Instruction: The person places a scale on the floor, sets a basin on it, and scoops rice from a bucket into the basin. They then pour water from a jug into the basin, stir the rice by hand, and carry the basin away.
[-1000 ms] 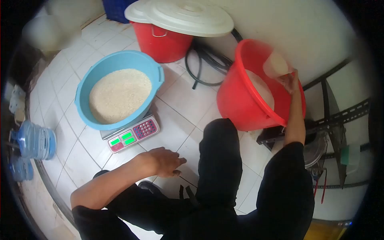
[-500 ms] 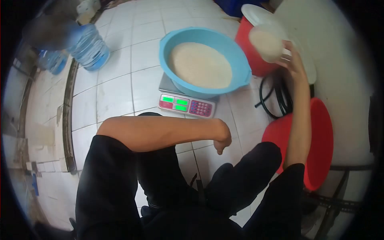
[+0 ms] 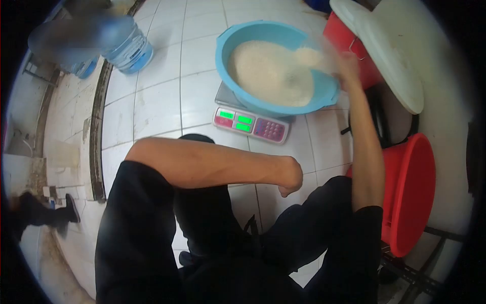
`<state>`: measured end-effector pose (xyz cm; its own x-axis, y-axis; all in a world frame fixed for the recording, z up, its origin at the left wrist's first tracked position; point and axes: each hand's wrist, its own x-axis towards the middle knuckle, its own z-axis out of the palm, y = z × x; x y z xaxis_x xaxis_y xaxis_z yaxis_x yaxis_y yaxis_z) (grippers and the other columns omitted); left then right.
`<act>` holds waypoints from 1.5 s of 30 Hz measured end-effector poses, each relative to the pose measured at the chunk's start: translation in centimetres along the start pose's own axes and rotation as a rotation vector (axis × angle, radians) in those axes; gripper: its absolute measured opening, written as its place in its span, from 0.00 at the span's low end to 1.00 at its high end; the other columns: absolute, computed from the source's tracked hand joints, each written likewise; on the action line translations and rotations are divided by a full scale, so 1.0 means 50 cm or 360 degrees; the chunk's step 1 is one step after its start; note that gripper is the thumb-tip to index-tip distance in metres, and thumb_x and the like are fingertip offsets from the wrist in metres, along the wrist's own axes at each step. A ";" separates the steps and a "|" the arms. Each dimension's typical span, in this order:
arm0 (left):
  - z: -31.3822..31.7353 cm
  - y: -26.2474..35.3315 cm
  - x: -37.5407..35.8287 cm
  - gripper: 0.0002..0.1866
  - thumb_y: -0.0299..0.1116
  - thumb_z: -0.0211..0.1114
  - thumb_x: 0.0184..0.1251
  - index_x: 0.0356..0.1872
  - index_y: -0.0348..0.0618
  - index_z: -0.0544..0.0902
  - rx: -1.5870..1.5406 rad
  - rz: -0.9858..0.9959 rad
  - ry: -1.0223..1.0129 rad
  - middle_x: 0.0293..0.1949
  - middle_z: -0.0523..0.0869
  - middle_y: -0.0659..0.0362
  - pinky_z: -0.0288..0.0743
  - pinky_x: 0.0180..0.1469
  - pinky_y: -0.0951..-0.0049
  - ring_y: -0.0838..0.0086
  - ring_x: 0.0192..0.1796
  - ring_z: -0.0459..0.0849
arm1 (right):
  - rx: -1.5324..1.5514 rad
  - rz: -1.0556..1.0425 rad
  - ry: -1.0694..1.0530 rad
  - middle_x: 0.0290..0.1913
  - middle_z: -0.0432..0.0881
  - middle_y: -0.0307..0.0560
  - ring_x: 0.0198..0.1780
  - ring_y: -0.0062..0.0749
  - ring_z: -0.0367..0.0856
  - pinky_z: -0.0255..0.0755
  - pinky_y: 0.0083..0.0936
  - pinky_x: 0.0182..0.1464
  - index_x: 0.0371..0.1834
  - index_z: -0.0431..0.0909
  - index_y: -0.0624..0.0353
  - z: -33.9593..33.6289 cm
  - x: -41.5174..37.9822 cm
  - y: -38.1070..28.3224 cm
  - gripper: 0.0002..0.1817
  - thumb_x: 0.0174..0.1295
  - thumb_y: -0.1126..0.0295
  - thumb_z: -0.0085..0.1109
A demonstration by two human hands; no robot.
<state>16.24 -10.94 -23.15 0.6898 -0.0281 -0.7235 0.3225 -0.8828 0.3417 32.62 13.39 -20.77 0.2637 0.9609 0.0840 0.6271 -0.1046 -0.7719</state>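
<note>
Far to my left a clear plastic water jug with a blue base (image 3: 126, 43) stands on the white floor tiles (image 3: 152, 101), well apart from the work. My left hand (image 3: 289, 175) hangs curled into a loose fist over my knee, holding nothing. Ahead of it the grey digital scale with green readouts and a pink keypad (image 3: 250, 124) carries the round light-blue plastic basin (image 3: 238, 35), heaped with white rice (image 3: 268, 76). My right hand (image 3: 347, 66) is at the basin's right rim, tipping a small clear plastic scoop (image 3: 316, 57) so rice spills in; the blur hides exactly how my fingers grip it. I judge a slow, low pour toward the middle works best, watching the readouts. Further right sit the red bucket with its white lid (image 3: 390, 55) and the red plastic tub (image 3: 410, 192).
</note>
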 end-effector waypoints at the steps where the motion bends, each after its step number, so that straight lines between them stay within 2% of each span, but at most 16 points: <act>1: 0.013 0.011 0.007 0.17 0.46 0.61 0.65 0.40 0.43 0.86 0.0094 0.0070 0.0066 0.42 0.88 0.56 0.80 0.47 0.57 0.59 0.48 0.86 | 0.0213 0.0219 -0.0117 0.56 0.78 0.59 0.56 0.46 0.78 0.81 0.39 0.49 0.62 0.71 0.64 -0.003 -0.007 -0.001 0.47 0.42 0.45 0.75; 3: 0.032 0.030 0.020 0.14 0.43 0.61 0.64 0.36 0.44 0.87 0.0158 0.0135 0.0113 0.40 0.89 0.57 0.80 0.45 0.59 0.61 0.46 0.86 | 0.0941 0.0311 -0.0556 0.62 0.73 0.56 0.62 0.46 0.73 0.84 0.37 0.45 0.66 0.68 0.64 -0.013 -0.025 0.000 0.48 0.45 0.45 0.73; 4: 0.039 0.041 0.026 0.13 0.42 0.61 0.64 0.38 0.45 0.87 0.0200 0.0170 0.0075 0.41 0.89 0.59 0.80 0.44 0.61 0.63 0.46 0.86 | 0.1008 0.0298 -0.0530 0.69 0.63 0.57 0.67 0.55 0.65 0.85 0.42 0.48 0.69 0.64 0.65 -0.007 -0.026 0.005 0.51 0.46 0.45 0.73; 5: 0.046 0.055 0.033 0.12 0.40 0.62 0.63 0.39 0.47 0.88 0.0249 0.0205 0.0041 0.42 0.89 0.60 0.80 0.42 0.62 0.65 0.46 0.86 | 0.1022 0.0310 -0.0546 0.69 0.63 0.57 0.67 0.55 0.65 0.85 0.42 0.48 0.69 0.64 0.65 0.003 -0.028 0.009 0.51 0.46 0.45 0.73; 7: 0.068 0.070 0.048 0.10 0.37 0.62 0.63 0.41 0.50 0.87 0.0271 0.0183 0.0063 0.45 0.88 0.62 0.79 0.41 0.63 0.68 0.46 0.86 | 0.1066 0.0276 -0.0536 0.73 0.51 0.58 0.71 0.62 0.55 0.85 0.45 0.50 0.71 0.62 0.64 0.016 -0.026 0.007 0.53 0.46 0.44 0.73; 23: 0.028 0.060 0.050 0.13 0.37 0.64 0.63 0.48 0.50 0.86 0.0384 0.0126 -0.0113 0.51 0.87 0.61 0.79 0.49 0.63 0.66 0.53 0.85 | 0.1333 0.0243 -0.0480 0.72 0.49 0.60 0.72 0.64 0.51 0.83 0.50 0.53 0.71 0.60 0.62 0.018 -0.021 0.008 0.50 0.49 0.46 0.71; 29: 0.017 0.061 0.042 0.13 0.40 0.63 0.65 0.46 0.49 0.87 0.0418 0.0209 -0.0130 0.49 0.88 0.60 0.80 0.49 0.62 0.64 0.52 0.85 | 0.1711 0.0199 -0.0360 0.71 0.53 0.61 0.72 0.60 0.55 0.76 0.53 0.62 0.72 0.52 0.68 -0.172 -0.037 0.003 0.49 0.56 0.52 0.69; 31: 0.006 0.062 0.024 0.13 0.40 0.63 0.65 0.45 0.48 0.87 0.0432 0.0259 -0.0109 0.48 0.88 0.60 0.80 0.49 0.62 0.64 0.51 0.86 | 0.1852 0.0188 -0.0242 0.69 0.55 0.60 0.71 0.61 0.58 0.66 0.55 0.69 0.72 0.48 0.70 -0.281 -0.083 0.015 0.48 0.60 0.53 0.66; 33: 0.004 0.068 0.015 0.12 0.40 0.63 0.66 0.42 0.47 0.88 0.0338 0.0215 -0.0102 0.46 0.89 0.59 0.80 0.50 0.62 0.64 0.51 0.86 | 0.1819 0.0111 -0.0009 0.70 0.54 0.62 0.73 0.60 0.55 0.63 0.55 0.72 0.71 0.44 0.75 -0.396 -0.176 0.031 0.48 0.62 0.54 0.64; 35: 0.003 0.069 0.008 0.12 0.40 0.62 0.66 0.42 0.46 0.88 0.0346 0.0291 -0.0086 0.46 0.89 0.58 0.80 0.50 0.62 0.64 0.50 0.87 | 0.1921 0.0145 0.0376 0.69 0.55 0.63 0.74 0.59 0.53 0.60 0.54 0.74 0.72 0.45 0.72 -0.507 -0.268 0.066 0.46 0.63 0.56 0.63; 37: -0.001 0.072 0.006 0.12 0.39 0.62 0.66 0.41 0.46 0.88 0.0334 0.0362 -0.0045 0.45 0.89 0.57 0.80 0.50 0.61 0.64 0.50 0.87 | 0.1512 0.0042 0.0693 0.72 0.53 0.63 0.73 0.58 0.57 0.63 0.53 0.72 0.74 0.45 0.67 -0.632 -0.355 0.136 0.46 0.63 0.57 0.64; 39: 0.000 0.070 0.000 0.12 0.39 0.62 0.65 0.41 0.45 0.88 0.0252 0.0318 0.0003 0.45 0.89 0.56 0.80 0.50 0.61 0.63 0.51 0.87 | 0.0836 0.0293 0.1136 0.71 0.54 0.67 0.69 0.53 0.64 0.67 0.52 0.69 0.74 0.49 0.66 -0.689 -0.438 0.144 0.45 0.63 0.55 0.64; 41: 0.008 0.063 -0.002 0.13 0.39 0.61 0.65 0.41 0.44 0.88 0.0233 0.0381 0.0082 0.44 0.89 0.55 0.80 0.50 0.61 0.62 0.51 0.87 | 0.0203 0.0303 0.1337 0.70 0.57 0.64 0.66 0.54 0.67 0.68 0.50 0.66 0.72 0.56 0.60 -0.761 -0.465 0.272 0.42 0.60 0.58 0.67; 42: 0.010 0.060 -0.003 0.13 0.39 0.61 0.66 0.41 0.44 0.88 0.0186 0.0417 0.0130 0.44 0.89 0.55 0.80 0.50 0.61 0.62 0.50 0.87 | 0.0174 0.0300 0.1358 0.70 0.57 0.64 0.66 0.54 0.67 0.68 0.50 0.66 0.72 0.56 0.60 -0.767 -0.477 0.326 0.42 0.60 0.58 0.67; 43: 0.009 0.059 -0.004 0.13 0.39 0.61 0.66 0.41 0.44 0.88 0.0203 0.0439 0.0148 0.44 0.89 0.55 0.80 0.50 0.61 0.62 0.50 0.87 | -0.0941 -0.0078 0.1236 0.71 0.57 0.63 0.68 0.58 0.64 0.70 0.49 0.65 0.71 0.58 0.60 -0.774 -0.488 0.375 0.43 0.55 0.59 0.71; 45: 0.004 0.060 -0.003 0.14 0.40 0.60 0.66 0.40 0.43 0.88 0.0182 0.0403 0.0203 0.42 0.89 0.55 0.80 0.49 0.60 0.61 0.49 0.87 | -0.2061 -0.0467 0.0986 0.72 0.57 0.62 0.70 0.61 0.61 0.71 0.48 0.64 0.70 0.60 0.59 -0.776 -0.502 0.363 0.45 0.50 0.61 0.74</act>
<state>16.97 -13.67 -22.15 0.8172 -0.2014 -0.5401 0.0594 -0.9026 0.4265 65.83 -22.58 -12.42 0.0694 0.7616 0.6444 0.8305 -0.4020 0.3857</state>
